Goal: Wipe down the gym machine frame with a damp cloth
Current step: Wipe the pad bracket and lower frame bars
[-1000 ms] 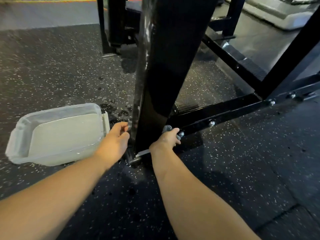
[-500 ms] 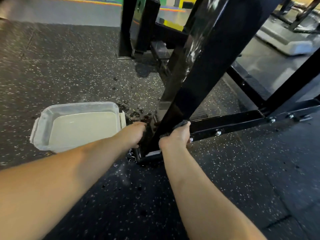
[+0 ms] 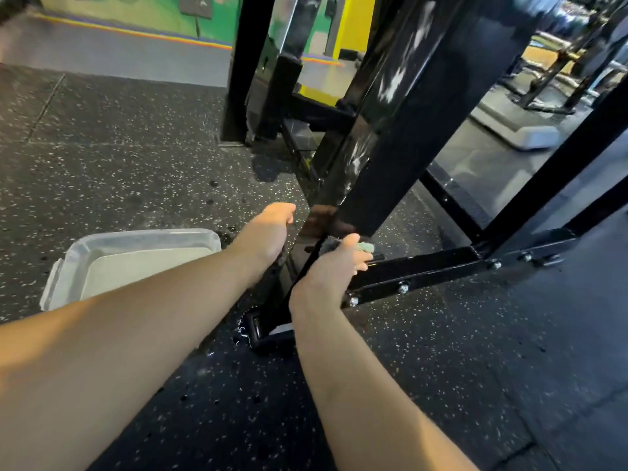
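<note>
While tub (image 3: 142, 236) leftward, cloth (image 3: 365, 247) at post (image 3: 407, 147) edge.

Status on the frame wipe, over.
Right hand grips cloth against post, low down. Left hand at post's other side, grip unclear. Tub on floor by left arm, apart from post.

Dim indoor light, brighter twd far wall (image 3: 142, 15). White glare streaks on glossy black post (image 3: 424, 107), smeared by motion blur. Wide-angle bend at edges, bkgd top right soft. Floor (image 3: 119, 147) darker under arms (image 3: 136, 351)
</note>
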The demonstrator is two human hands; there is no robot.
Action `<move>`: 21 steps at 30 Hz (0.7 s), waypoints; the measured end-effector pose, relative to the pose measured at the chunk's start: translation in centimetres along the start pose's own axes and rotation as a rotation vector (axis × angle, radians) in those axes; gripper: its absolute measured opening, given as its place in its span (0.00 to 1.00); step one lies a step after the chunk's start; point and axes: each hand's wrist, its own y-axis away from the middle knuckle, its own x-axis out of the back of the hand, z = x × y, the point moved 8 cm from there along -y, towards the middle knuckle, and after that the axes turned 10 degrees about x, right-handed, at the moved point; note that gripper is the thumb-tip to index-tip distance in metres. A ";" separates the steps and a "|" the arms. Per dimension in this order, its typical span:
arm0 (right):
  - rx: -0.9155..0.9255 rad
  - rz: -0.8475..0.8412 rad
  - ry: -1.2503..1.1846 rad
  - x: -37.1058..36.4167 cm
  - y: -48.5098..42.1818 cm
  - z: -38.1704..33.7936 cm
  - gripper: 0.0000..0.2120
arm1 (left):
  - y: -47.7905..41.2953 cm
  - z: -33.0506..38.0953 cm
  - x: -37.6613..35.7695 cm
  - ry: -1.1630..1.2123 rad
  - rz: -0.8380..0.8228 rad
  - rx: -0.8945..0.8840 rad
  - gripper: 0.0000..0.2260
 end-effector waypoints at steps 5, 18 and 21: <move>0.471 0.112 0.097 -0.3 1.9 -7.0 0.35 | 2.9 6.3 0.4 0.182 -0.027 -0.110 0.13; 1.096 0.088 0.437 3.8 1.0 -20.0 0.33 | 7.7 15.8 -1.9 0.218 -0.250 -0.323 0.18; 0.973 0.031 0.227 6.0 2.9 -21.1 0.30 | 8.1 15.3 -1.2 0.218 -0.216 -0.286 0.17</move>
